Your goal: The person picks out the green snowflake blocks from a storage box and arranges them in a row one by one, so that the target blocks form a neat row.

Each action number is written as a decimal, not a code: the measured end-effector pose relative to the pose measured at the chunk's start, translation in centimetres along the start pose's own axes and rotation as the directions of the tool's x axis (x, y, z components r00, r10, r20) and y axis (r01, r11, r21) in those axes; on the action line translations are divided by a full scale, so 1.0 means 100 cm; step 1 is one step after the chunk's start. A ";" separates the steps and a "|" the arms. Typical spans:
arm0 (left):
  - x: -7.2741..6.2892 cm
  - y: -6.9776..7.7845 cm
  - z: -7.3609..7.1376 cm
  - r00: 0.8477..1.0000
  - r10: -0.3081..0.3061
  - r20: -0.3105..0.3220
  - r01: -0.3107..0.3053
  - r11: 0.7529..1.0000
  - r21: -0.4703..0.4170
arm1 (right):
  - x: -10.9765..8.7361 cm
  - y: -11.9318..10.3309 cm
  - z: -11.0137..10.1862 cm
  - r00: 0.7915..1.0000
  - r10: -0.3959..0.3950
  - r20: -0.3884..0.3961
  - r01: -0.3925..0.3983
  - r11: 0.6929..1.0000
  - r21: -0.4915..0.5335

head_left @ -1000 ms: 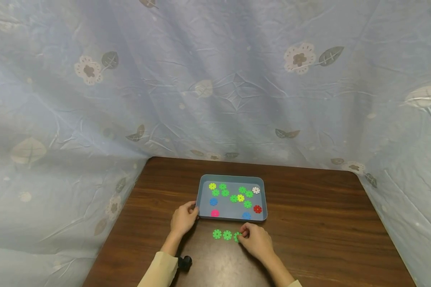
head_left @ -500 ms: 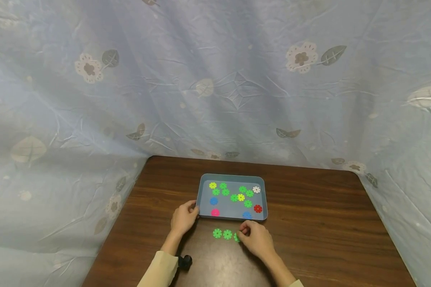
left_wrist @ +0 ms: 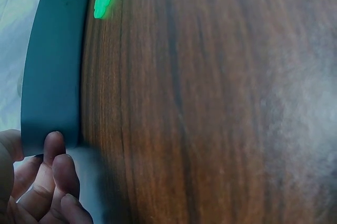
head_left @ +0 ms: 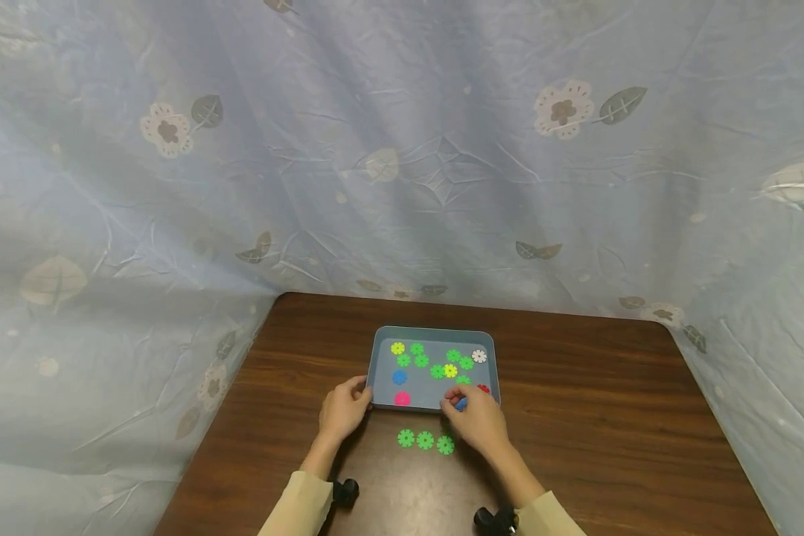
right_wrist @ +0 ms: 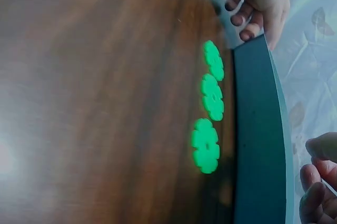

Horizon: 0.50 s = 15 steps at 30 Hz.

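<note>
My left hand (head_left: 343, 409) grips the front left corner of a grey-blue tray (head_left: 435, 330), thumb at the rim and fingers against the outer wall. My right hand (head_left: 479, 421) reaches over the tray's front wall, fingers bent, at a blue notched disc (head_left: 461, 403). In the right wrist view a gap shows between the thumb and the fingertips (right_wrist: 311, 192); the blue disc is out of sight there. Three green notched discs lie in a row before the tray: left (head_left: 406, 438), middle (head_left: 425, 440) and right (head_left: 445, 445).
Inside the tray lie several green discs (head_left: 420, 360), two yellow ones (head_left: 398, 348), another blue (head_left: 399, 377), a pink (head_left: 402, 399), a white (head_left: 479, 356) and a partly hidden red (head_left: 484, 388). The brown wooden table (head_left: 596, 417) meets a patterned curtain (head_left: 442, 186) behind.
My right hand has let go of the third green disc, now lying in the row, and moved forward over the tray's front wall to the blue disc. My left hand has stayed put.
</note>
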<state>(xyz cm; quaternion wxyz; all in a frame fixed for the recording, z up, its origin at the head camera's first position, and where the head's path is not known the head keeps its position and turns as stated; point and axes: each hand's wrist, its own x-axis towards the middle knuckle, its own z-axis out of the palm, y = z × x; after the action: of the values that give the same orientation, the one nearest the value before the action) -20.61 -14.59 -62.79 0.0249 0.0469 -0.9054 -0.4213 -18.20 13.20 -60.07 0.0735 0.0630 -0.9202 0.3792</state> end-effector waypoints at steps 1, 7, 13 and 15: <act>0.000 0.000 0.000 1.000 0.001 0.000 -0.001 1.000 -0.003 | 0.005 -0.001 0.001 1.000 -0.002 0.001 0.002 1.000 0.002; 0.000 -0.002 -0.002 1.000 0.000 -0.003 0.000 1.000 -0.001 | 0.034 -0.001 0.011 0.998 0.016 0.058 -0.014 1.000 -0.022; 0.001 -0.001 -0.003 1.000 0.003 0.013 -0.003 1.000 -0.007 | 0.060 0.005 0.020 0.989 0.039 0.142 -0.025 0.995 -0.096; 0.001 -0.001 -0.002 1.000 0.005 0.021 -0.004 1.000 -0.008 | 0.066 0.007 0.022 0.985 0.046 0.166 -0.025 0.992 -0.126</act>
<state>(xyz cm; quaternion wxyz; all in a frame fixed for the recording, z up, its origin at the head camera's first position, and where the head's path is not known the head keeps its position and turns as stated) -20.66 -14.79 -62.76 0.0165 0.0403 -0.9041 -0.4252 -24.96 11.71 -60.92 -0.0079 0.0737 -0.9459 0.3160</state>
